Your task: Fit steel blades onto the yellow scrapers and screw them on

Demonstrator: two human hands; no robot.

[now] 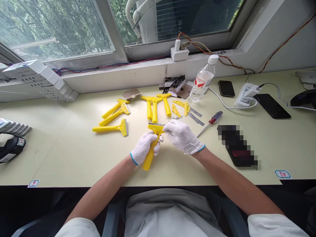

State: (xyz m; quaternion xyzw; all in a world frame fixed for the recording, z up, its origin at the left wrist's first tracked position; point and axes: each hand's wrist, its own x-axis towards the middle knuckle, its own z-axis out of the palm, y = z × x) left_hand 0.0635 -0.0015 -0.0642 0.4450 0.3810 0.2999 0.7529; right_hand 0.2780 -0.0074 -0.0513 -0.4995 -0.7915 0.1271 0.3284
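My left hand point(147, 146), in a white knit glove, is wrapped round the handle of a yellow scraper point(149, 157), its head tilted up and away from me. A metal blade edge shows along the top of that head. My gloved right hand point(181, 135) pinches the right end of the head; whether a small part is between the fingertips is hidden. Just beyond it lie small screws point(177, 118), loose blades point(196, 118) and yellow clamp plates point(186, 108). Yellow scraper handles point(154, 108) lie behind the held scraper. More scrapers point(113, 128), some with blades, rest at left.
A screwdriver point(212, 120) lies right of my right hand. A water bottle point(202, 79) stands behind, near opened small boxes point(177, 85). Phones point(273, 106) and a power strip point(247, 94) with cables lie at right. White boxes point(41, 80) are stacked at left by the window.
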